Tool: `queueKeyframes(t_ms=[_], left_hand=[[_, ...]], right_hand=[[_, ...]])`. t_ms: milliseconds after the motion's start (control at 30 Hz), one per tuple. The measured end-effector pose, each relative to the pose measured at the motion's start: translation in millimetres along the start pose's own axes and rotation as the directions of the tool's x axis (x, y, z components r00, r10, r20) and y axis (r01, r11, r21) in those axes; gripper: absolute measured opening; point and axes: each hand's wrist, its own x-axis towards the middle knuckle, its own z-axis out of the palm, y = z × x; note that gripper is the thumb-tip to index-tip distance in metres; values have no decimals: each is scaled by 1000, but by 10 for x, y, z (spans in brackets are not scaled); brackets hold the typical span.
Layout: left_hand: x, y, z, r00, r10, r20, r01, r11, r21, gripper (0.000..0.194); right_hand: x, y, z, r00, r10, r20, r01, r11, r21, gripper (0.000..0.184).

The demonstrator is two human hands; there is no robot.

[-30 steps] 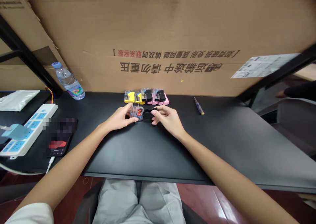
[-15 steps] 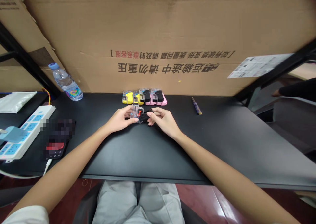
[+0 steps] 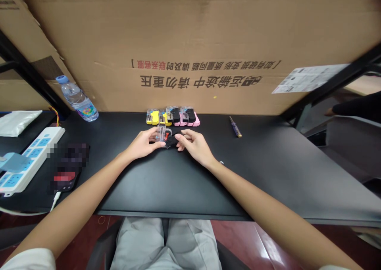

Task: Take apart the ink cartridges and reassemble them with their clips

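Between my hands, just above the black desk, is a small clear-and-black plastic device (image 3: pixel 168 138) with a red part inside; its exact kind is not plain. My left hand (image 3: pixel 148 142) pinches the clear end between thumb and fingers. At the black end, the thumb and fingers of my right hand (image 3: pixel 193 144) are closed on it. Right behind the hands stands a row of several similar clear plastic devices: a yellow one (image 3: pixel 153 117) at the left, black ones (image 3: pixel 175 114) and pink parts (image 3: pixel 195 120) toward the right.
A screwdriver (image 3: pixel 235 127) lies to the right on the desk (image 3: pixel 184 190). A small white piece (image 3: pixel 221 162) is beside my right wrist. At the left are a water bottle (image 3: pixel 77 99), a power strip (image 3: pixel 32 159) and a phone (image 3: pixel 70 169) on a cable. Cardboard (image 3: pixel 190 32) stands behind.
The view has shifted slightly, so everything sits a little further left. More of the small white piece by my right wrist shows. Both hands keep the same hold on the device.
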Motion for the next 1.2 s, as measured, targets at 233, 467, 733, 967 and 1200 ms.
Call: queueKeyframes(t_ms=[233,467,733,967,1200], left_hand=[[6,33,17,1000,-11,-3,11,1000,26,54],[23,-34,7,999,-34,-10,33,995,-99,57],[68,5,-82,987,-57,-150,30,984,-174,53],[67,30,-72,987,-23,-156,-6,983,-182,53],[49,69,-66,985,-18,-173,-6,991,-137,50]], right_hand=[[12,18,19,1000,0,20,1,1000,-12,62],[22,-12,-11,999,16,39,-16,1000,4,61],[17,41,-76,985,-8,170,18,998,-58,50],[-8,28,-118,976,-16,217,46,990,-132,45],[0,107,-74,976,-147,158,166,980,-114,40]])
